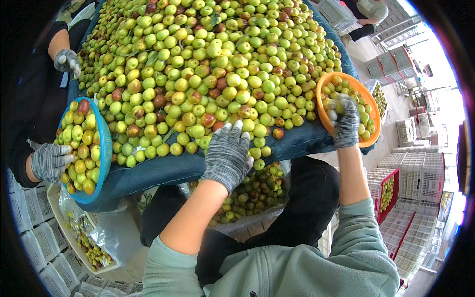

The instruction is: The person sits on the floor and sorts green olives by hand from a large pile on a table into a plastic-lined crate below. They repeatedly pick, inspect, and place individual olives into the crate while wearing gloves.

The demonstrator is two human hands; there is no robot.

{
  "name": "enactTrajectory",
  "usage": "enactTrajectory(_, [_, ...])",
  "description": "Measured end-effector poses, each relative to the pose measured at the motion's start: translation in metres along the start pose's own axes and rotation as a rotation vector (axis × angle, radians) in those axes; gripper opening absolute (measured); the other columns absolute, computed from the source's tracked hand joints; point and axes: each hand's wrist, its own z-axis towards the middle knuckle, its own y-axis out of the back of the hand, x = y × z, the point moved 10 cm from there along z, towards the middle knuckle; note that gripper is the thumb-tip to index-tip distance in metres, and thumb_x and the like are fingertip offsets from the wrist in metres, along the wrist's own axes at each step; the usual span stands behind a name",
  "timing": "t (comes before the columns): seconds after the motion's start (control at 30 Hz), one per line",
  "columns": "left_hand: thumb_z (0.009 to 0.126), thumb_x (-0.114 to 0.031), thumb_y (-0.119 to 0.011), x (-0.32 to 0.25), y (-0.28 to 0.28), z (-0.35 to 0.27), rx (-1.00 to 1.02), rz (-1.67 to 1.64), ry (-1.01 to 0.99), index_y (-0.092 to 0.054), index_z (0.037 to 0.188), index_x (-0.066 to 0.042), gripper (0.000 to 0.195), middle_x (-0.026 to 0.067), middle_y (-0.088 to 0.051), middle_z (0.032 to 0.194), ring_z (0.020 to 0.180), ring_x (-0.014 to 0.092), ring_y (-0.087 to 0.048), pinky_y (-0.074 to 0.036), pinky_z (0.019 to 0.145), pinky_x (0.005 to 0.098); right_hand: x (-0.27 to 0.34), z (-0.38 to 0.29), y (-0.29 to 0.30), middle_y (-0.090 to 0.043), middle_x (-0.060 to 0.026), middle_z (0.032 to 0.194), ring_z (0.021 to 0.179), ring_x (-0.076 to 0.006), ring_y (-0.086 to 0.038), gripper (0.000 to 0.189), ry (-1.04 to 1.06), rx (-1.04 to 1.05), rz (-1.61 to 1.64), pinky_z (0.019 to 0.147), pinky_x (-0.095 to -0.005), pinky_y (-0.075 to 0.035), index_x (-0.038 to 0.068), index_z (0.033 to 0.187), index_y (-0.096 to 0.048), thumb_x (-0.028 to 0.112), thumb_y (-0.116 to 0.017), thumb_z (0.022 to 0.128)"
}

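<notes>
A large heap of green and reddish-brown jujubes (pixel 200 74) covers a sorting table draped in dark blue cloth (pixel 148 178). My left hand (pixel 228 154), in a grey knit glove with pale fingertips, lies palm down on fruit at the heap's near edge, fingers stretched out; its palm is hidden. Over an orange plastic basket (pixel 374 111) at the table's right corner is my right hand (pixel 347 120), gloved alike and blurred, its fingers curled down among the jujubes inside. Whether a fruit is in those fingers is unclear.
Between my knees sits a plastic-lined container of jujubes (pixel 252 196). A co-worker's gloved hand (pixel 52 162) touches fruit by a blue basket (pixel 105 148); the other glove (pixel 67 62) is near the heap. Stacked crates (pixel 415 167) stand right, a lined bin (pixel 89 245) lower left.
</notes>
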Motion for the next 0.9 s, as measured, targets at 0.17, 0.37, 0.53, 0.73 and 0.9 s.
enactTrajectory(0.17, [0.087,-0.043,-0.06,0.002,0.005,-0.007,-0.024,0.019,0.01,-0.052,0.136,-0.006,0.062,0.017,-0.037,0.149,0.137,0.034,-0.034,-0.024,0.116,0.0428,0.063,-0.025,0.068,-0.06,-0.0157,0.114,0.105,-0.0359,-0.056,0.031,0.385,-0.277,-1.797,0.097,-0.0457,-0.043,0.01,0.112,-0.061,0.014,-0.062,0.082])
enactTrajectory(0.37, [0.085,-0.045,-0.063,0.004,0.004,-0.008,-0.038,0.051,0.029,-0.052,0.137,-0.007,0.065,0.0153,-0.037,0.148,0.136,0.032,-0.034,-0.025,0.115,0.0427,0.07,-0.045,0.062,-0.055,-0.0155,0.13,0.123,-0.0351,-0.048,0.042,0.674,-0.231,-1.786,0.106,-0.0441,-0.037,0.013,0.13,-0.057,0.018,-0.057,0.088])
enactTrajectory(0.53, [0.084,-0.044,-0.065,0.006,0.006,-0.011,-0.065,0.043,0.026,-0.053,0.136,-0.008,0.064,0.0151,-0.038,0.147,0.136,0.033,-0.035,-0.026,0.115,0.0428,0.059,-0.027,0.075,-0.056,-0.015,0.13,0.123,-0.0345,-0.049,0.038,0.552,-0.187,-1.747,0.107,-0.046,-0.036,0.01,0.128,-0.058,0.022,-0.054,0.092])
enactTrajectory(0.73, [0.086,-0.046,-0.062,0.004,0.006,-0.006,-0.043,0.043,0.011,-0.053,0.136,-0.007,0.064,0.0159,-0.037,0.148,0.136,0.032,-0.035,-0.025,0.115,0.0424,0.06,0.001,0.075,-0.055,-0.0164,0.134,0.126,-0.0351,-0.048,0.043,0.406,-0.252,-1.793,0.107,-0.0463,-0.034,0.009,0.128,-0.058,0.036,-0.051,0.096])
enactTrajectory(0.9, [0.088,-0.047,-0.057,0.002,0.005,-0.006,-0.018,0.047,0.01,-0.053,0.136,-0.007,0.063,0.0167,-0.038,0.149,0.137,0.033,-0.035,-0.024,0.116,0.043,0.044,0.043,0.056,-0.051,-0.0171,0.139,0.129,-0.0343,-0.046,0.052,0.139,-0.12,-2.01,0.108,-0.0478,-0.034,0.012,0.135,-0.053,0.046,-0.045,0.096])
